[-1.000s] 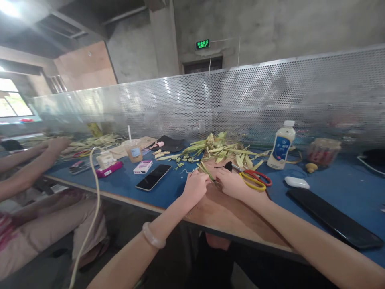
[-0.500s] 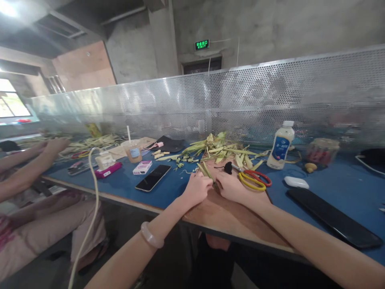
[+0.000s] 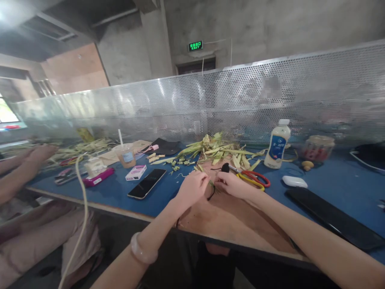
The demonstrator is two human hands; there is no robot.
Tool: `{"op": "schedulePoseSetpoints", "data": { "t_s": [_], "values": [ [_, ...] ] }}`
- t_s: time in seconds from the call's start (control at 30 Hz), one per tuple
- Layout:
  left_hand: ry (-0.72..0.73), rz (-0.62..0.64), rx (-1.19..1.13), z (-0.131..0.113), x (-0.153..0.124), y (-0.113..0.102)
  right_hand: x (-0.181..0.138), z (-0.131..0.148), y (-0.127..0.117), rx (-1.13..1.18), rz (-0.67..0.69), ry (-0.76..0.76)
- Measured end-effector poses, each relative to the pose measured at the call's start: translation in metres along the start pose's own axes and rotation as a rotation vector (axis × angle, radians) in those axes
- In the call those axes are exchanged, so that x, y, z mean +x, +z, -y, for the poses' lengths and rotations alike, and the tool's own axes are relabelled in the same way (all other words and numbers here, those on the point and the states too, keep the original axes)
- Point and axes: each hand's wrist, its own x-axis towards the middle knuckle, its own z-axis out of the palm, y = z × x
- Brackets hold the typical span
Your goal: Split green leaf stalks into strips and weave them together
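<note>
My left hand (image 3: 192, 188) is closed around a small bundle of pale green husk strips (image 3: 198, 167), whose ends poke out above the fingers. Between the hands, a loose black thread (image 3: 212, 193) hangs at the bundle over the wooden board (image 3: 222, 218). My right hand (image 3: 234, 185) has its fingers pinched together beside the bundle; what they grip is too small to make out. Just behind it lie a black thread ball (image 3: 225, 167) and scissors (image 3: 255, 176) with red and yellow handles, partly covered by that hand.
A husk pile (image 3: 222, 148) lies behind the board. To the right stand a bottle (image 3: 277, 145), a jar (image 3: 319, 147), a white case (image 3: 294, 182) and a long black case (image 3: 331, 216). Left are a phone (image 3: 147, 183), a small box (image 3: 136, 173), a drink cup (image 3: 127, 157) and another person's arms (image 3: 27, 168).
My hands have drawn slightly apart, and the black thread between them now shows. The view has shifted a little, so most things appear farther left.
</note>
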Motion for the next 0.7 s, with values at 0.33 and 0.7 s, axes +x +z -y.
{"op": "schedulePoseSetpoints", "data": {
  "t_s": [0.33,0.7],
  "values": [
    [0.16,0.648,-0.149,0.004,0.078,-0.009,-0.001,0.004,-0.008,0.235,-0.022,0.11],
    [0.098,0.685,-0.418,0.023,0.074,0.012,0.0,-0.006,-0.034,-0.137,-0.244,0.403]
  ]
}}
